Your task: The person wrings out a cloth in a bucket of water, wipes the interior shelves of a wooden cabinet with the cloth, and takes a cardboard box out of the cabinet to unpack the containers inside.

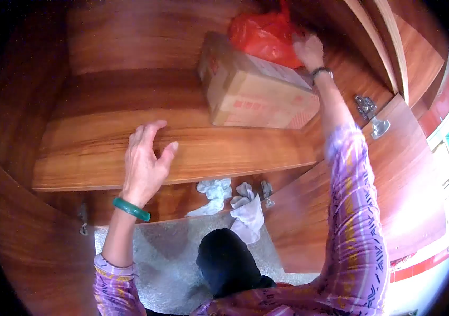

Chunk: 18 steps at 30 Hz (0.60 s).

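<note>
My right hand [310, 51] reaches into the cupboard at the upper right, its fingers curled against the side of a red plastic bag [264, 37]. The bag lies on top of a cardboard box [259, 102] with red print, which stands on the wooden shelf [129, 152] near the right wall. What is inside the bag is hidden. Over the shelf's front edge, to the left of the box, my left hand [148, 160] hangs with thumb and fingers apart and nothing in it. A green bangle [131, 209] circles the left wrist.
Two crumpled cloths, one pale blue [215, 194] and one whitish [248, 210], lie on the lower level below the shelf. An opened door [361, 189] with a metal hinge [368, 110] stands at the right. The cupboard's left side [24, 221] bounds the other side.
</note>
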### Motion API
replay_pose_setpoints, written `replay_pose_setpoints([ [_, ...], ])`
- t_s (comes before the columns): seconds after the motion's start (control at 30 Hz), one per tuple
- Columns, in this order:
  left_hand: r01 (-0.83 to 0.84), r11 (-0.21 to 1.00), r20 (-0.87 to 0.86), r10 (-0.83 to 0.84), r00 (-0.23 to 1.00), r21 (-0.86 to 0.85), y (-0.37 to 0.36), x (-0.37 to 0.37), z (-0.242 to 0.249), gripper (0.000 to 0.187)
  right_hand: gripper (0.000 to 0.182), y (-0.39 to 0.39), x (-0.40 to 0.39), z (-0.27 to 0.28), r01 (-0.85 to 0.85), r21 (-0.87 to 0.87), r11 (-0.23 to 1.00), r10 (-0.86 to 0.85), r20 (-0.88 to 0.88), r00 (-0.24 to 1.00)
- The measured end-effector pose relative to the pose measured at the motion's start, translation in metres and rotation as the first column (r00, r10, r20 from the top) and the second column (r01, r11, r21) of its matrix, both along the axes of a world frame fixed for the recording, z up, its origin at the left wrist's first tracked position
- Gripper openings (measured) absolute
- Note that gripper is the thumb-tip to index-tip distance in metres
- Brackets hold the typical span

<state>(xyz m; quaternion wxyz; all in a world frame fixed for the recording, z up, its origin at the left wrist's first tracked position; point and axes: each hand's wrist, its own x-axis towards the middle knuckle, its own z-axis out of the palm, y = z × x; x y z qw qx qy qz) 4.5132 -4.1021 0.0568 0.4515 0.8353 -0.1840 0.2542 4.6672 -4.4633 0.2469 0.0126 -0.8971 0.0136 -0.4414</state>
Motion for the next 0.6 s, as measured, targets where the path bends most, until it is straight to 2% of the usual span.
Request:
replay_pose_setpoints([
  [0.03, -0.016, 0.999, -0.003, 0.016, 1.0, 0.032, -0.001, -0.001, -0.001, 0.037, 0.05, -0.012, 0.019, 0.006, 0.181, -0.026, 0.983, -0.183, -0.149, 0.972],
  [0.07, -0.026, 0.999, -0.003, 0.026, 1.0, 0.036, -0.001, -0.002, 0.0, 0.037, 0.05, -0.03, 0.049, 0.007, 0.171, -0.022, 0.985, -0.172, -0.149, 0.974],
  [0.13, -0.018, 1.0, -0.053, 0.019, 0.998, 0.014, 0.001, -0.004, 0.0, 0.036, 0.055, -0.055, 0.102, 0.003, 0.155, -0.201, 0.967, -0.165, -0.036, 0.986],
  [0.17, -0.028, 0.999, -0.053, 0.029, 0.998, 0.02, 0.001, -0.005, 0.0, 0.036, 0.054, -0.031, 0.083, 0.015, 0.079, -0.233, 0.969, -0.127, -0.202, 0.971],
  [0.27, -0.041, 0.999, 0.008, 0.041, 0.999, 0.02, 0.001, -0.009, -0.001, 0.032, 0.052, -0.003, 0.085, 0.025, 0.129, -0.146, 0.981, -0.168, -0.292, 0.941],
  [0.33, -0.047, 0.998, -0.046, 0.045, 0.998, -0.05, 0.001, -0.007, -0.001, 0.029, 0.051, -0.002, 0.092, 0.026, 0.146, -0.128, 0.981, -0.176, -0.266, 0.948],
  [0.5, -0.062, 0.997, -0.032, 0.061, 0.998, -0.043, -0.004, -0.006, 0.001, 0.025, 0.047, -0.02, 0.112, 0.018, 0.141, -0.113, 0.983, -0.157, -0.147, 0.977],
  [0.57, -0.074, 0.997, -0.043, 0.073, 0.996, -0.029, -0.005, -0.006, 0.002, 0.024, 0.045, -0.026, 0.127, 0.012, 0.195, -0.066, 0.979, -0.2, -0.094, 0.975],
  [0.6, -0.074, 0.997, -0.03, 0.073, 0.997, -0.032, -0.004, -0.006, 0.001, 0.023, 0.045, -0.011, 0.11, 0.011, 0.193, -0.063, 0.979, -0.198, -0.096, 0.976],
])
